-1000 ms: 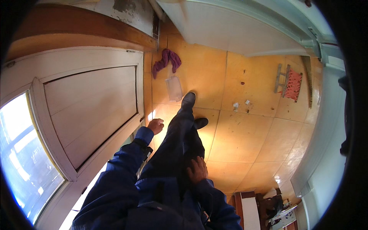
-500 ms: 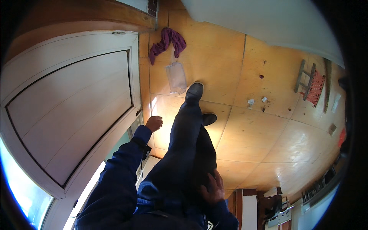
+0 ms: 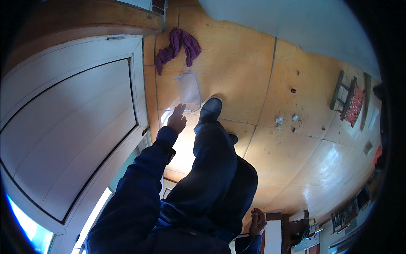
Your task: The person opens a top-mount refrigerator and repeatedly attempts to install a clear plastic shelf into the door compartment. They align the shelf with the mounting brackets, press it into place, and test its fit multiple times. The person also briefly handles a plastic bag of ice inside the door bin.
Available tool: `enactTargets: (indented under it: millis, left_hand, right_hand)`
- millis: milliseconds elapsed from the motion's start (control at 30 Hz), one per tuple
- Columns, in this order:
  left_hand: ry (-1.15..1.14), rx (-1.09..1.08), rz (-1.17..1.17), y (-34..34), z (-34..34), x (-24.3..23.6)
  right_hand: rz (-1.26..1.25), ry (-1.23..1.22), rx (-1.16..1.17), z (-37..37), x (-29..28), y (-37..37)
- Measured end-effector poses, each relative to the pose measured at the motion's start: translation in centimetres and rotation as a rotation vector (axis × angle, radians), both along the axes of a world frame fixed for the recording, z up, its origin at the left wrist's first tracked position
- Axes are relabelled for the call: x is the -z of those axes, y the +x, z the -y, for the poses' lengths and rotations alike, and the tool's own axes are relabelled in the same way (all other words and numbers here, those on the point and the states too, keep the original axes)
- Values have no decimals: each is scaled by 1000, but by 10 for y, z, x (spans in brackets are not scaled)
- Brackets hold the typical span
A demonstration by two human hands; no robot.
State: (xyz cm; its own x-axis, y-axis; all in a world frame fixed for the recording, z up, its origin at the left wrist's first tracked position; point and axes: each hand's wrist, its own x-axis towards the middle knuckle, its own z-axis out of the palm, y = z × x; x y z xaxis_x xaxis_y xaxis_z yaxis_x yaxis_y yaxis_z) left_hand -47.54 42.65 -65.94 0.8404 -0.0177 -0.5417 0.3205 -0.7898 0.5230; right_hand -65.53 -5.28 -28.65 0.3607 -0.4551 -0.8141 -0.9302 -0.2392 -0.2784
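Clear container (image 3: 190, 89), just one, near left hand (image 3: 177, 119), half-spread, empty; right hand (image 3: 257, 221) curled, contents unclear.

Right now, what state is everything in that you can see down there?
Left hand: fingers partly spread, nothing visible in it
Right hand: fingers curled; whether it holds anything, I cannot tell
Purple cloth: crumpled, on the floor
Clear plastic piece: lying flat near the left hand
White scraps: scattered
Red woven stool: upright or tipped, I cannot tell
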Motion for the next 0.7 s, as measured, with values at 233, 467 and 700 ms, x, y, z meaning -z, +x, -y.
enactTargets:
  millis: [233, 467, 700]
  left_hand:
    - [-128, -157, -161, -7, 9, 76]
    - [112, -97, 91, 15, 10, 23]
    - [-69, -285, -23, 53, 11, -168]
  right_hand:
    - [-41, -15, 129, 15, 44, 3]
    - [5, 19, 71, 24, 27, 4]
    - [182, 18, -80, 1, -28, 98]
